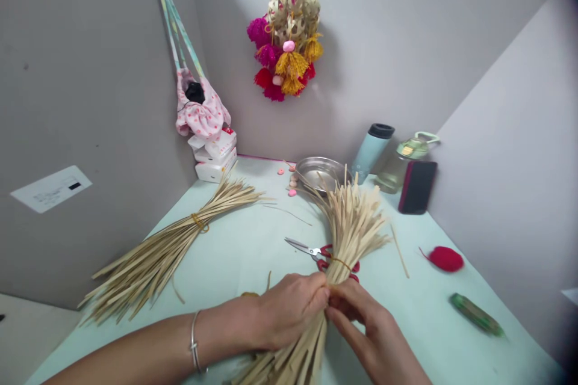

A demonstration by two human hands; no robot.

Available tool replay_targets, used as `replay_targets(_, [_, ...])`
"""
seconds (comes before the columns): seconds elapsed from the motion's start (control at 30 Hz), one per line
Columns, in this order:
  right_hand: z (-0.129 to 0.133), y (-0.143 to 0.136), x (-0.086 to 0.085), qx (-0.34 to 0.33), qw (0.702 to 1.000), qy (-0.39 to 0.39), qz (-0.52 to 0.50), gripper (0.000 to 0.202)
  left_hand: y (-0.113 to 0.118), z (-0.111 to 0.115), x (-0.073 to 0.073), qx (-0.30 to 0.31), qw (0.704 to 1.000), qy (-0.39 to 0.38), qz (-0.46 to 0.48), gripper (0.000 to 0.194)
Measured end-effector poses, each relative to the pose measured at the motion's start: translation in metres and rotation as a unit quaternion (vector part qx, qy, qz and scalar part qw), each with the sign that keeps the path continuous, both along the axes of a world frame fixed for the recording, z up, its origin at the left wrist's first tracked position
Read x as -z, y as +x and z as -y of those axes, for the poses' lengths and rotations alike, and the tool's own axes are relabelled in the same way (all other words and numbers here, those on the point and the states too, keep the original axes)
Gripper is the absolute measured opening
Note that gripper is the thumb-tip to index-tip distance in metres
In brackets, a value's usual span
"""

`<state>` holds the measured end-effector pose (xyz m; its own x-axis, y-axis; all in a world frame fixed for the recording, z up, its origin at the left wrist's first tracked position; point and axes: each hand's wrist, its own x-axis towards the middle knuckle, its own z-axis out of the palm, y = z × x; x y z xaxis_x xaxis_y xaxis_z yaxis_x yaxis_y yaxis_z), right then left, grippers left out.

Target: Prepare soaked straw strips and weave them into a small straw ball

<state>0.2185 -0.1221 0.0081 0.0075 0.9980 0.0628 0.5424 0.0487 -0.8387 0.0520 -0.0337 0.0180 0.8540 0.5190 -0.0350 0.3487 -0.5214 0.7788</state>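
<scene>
On table [253, 240] | hands [329, 307] grip straw bundle [352, 228] (no legible writing)

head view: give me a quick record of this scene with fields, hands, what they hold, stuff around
left hand: grips the bundle of straw strips at its tie
right hand: pinches the same bundle beside the left hand
bundle state: fanned out above the hands, bound with a yellow band
scissors: red-handled, on the table partly under the bundle
second straw bundle: lies at left, tied
behind: metal bowl, tumbler, water bottle, phone
right side: red yarn ball, green lighter
wall: tasselled woven ornament
</scene>
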Motion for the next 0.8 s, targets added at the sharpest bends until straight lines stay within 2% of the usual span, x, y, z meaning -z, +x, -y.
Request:
replay_targets(0.17, [-0.003, -0.014, 0.001, 0.027, 0.998, 0.042, 0.037, 0.023, -0.002, 0.003, 0.003, -0.036, 0.998, -0.028, 0.040, 0.025])
replay_targets(0.33, [-0.007, -0.015, 0.005, 0.034, 0.998, 0.044, -0.015, 0.024, 0.000, 0.001, 0.004, -0.087, 0.982, -0.133, 0.104, 0.033])
replay_targets(0.4, [-0.009, -0.015, 0.006, 0.021, 0.998, 0.023, -0.052, 0.022, 0.001, 0.000, 0.006, -0.100, 0.974, -0.169, 0.114, 0.035])
replay_targets(0.53, [-0.011, -0.012, 0.008, 0.008, 0.992, -0.020, -0.126, 0.024, 0.000, -0.002, 0.010, -0.097, 0.968, -0.193, 0.127, 0.038])
replay_targets(0.7, [-0.011, -0.010, 0.006, -0.017, 0.957, -0.159, -0.243, 0.037, -0.001, -0.003, 0.015, -0.086, 0.954, -0.247, 0.150, 0.041])
replay_targets(0.8, [-0.013, -0.012, 0.002, -0.026, 0.941, -0.189, -0.280, 0.040, -0.002, -0.006, 0.018, -0.088, 0.925, -0.321, 0.185, 0.045])
